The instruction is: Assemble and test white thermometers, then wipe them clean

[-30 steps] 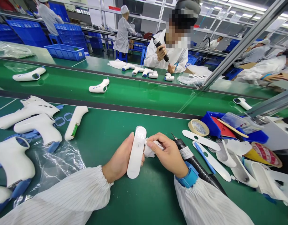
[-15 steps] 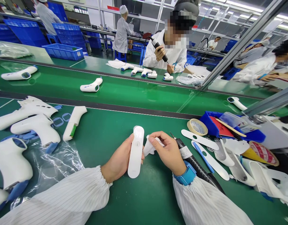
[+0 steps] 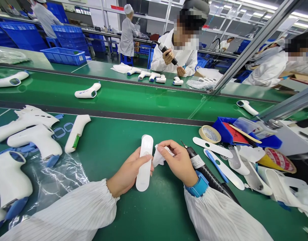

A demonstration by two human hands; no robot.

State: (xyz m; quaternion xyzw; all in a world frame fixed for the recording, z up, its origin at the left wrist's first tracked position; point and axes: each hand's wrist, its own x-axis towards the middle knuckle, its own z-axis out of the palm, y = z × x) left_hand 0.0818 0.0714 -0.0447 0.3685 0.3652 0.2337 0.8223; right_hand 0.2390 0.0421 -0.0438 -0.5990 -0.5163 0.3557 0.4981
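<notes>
My left hand (image 3: 127, 170) is closed around a long white plastic piece with rounded ends (image 3: 144, 175), held upright, its thumb lying across the middle of the face. Close beside it, my right hand (image 3: 177, 160) pinches a crumpled white wipe (image 3: 159, 158) between thumb and fingers; the wipe is near the piece's right edge, and I cannot tell whether they touch. A blue band is around my right wrist. Just right of that hand lies a black electric screwdriver (image 3: 206, 174) with its bit pointing away from me.
White thermometer housings (image 3: 37, 139) and a clear plastic bag (image 3: 61, 177) lie at left. At right are a tape roll (image 3: 209, 134), a blue bin (image 3: 221, 125) and white shells (image 3: 254, 179). Beyond runs a green conveyor (image 3: 144, 98) carrying thermometers; a co-worker (image 3: 166, 53) holds a screwdriver opposite.
My left thumb has moved from the piece's edge onto its face. The thermometers on the conveyor have shifted left. My right hand keeps its pinch on the wipe.
</notes>
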